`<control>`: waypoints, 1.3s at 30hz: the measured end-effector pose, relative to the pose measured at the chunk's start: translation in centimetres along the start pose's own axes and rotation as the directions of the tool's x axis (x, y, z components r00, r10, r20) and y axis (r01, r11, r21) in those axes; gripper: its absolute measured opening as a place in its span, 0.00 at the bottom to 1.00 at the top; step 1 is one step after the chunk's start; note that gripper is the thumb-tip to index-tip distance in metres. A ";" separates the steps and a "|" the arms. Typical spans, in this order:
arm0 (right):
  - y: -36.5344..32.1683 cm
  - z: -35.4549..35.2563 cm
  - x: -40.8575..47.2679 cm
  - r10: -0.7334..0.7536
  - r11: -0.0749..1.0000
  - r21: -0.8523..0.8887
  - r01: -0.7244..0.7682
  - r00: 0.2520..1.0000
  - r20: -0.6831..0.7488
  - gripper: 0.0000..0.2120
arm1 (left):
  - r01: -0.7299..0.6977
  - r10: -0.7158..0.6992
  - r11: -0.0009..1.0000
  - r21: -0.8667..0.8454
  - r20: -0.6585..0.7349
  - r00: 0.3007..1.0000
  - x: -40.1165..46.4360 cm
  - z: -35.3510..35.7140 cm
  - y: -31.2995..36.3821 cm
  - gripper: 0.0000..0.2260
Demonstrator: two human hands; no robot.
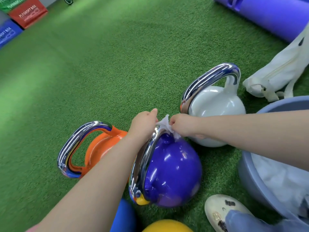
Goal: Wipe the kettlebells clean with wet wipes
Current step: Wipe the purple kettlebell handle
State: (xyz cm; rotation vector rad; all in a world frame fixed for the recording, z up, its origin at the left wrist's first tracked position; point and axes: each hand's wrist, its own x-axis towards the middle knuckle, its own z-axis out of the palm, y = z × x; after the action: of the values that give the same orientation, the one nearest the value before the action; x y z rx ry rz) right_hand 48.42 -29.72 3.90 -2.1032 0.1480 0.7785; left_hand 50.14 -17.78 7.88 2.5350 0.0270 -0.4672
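Note:
A purple kettlebell [173,171] with a chrome handle stands on the turf at centre. A white wet wipe [164,125] is wrapped over the far end of that handle. My left hand [143,124] pinches the wipe from the left, and my right hand [181,125] pinches it from the right. An orange kettlebell [100,146] stands to the left, partly behind my left forearm. A white kettlebell [217,104] stands behind my right hand. Blue [123,215] and yellow [167,226] kettlebell tops show at the bottom edge.
A grey-blue basin [250,178] holding white cloth sits at the right. A white bag [275,74] lies behind it, below a purple rolled mat [275,15]. My shoe [222,210] rests at the bottom right. Red, blue and green plyo boxes [28,13] stand far left on green turf.

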 end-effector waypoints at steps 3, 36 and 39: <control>1.0 0.2 0.2 -0.017 0.988 0.156 -0.010 0.985 0.172 0.13 | 0.041 -0.041 0.998 -0.052 0.010 0.999 0.0 0.0 -0.1 0.19; 0.3 -0.6 -0.7 -0.153 0.859 -0.485 0.163 0.986 0.061 0.08 | 0.293 -0.266 0.901 -0.320 0.128 0.956 -0.2 0.3 -0.7 0.25; 1.4 -1.1 -1.2 -0.121 0.895 -0.403 0.190 0.974 0.191 0.14 | 0.289 -0.247 0.874 -0.390 0.156 0.956 -0.1 0.3 -0.8 0.23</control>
State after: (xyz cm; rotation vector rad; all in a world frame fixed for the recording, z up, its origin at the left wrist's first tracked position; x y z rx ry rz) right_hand 47.44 -31.64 4.13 -2.4029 -0.3019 0.9415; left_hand 49.87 -17.27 7.21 2.0961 0.4038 -0.6269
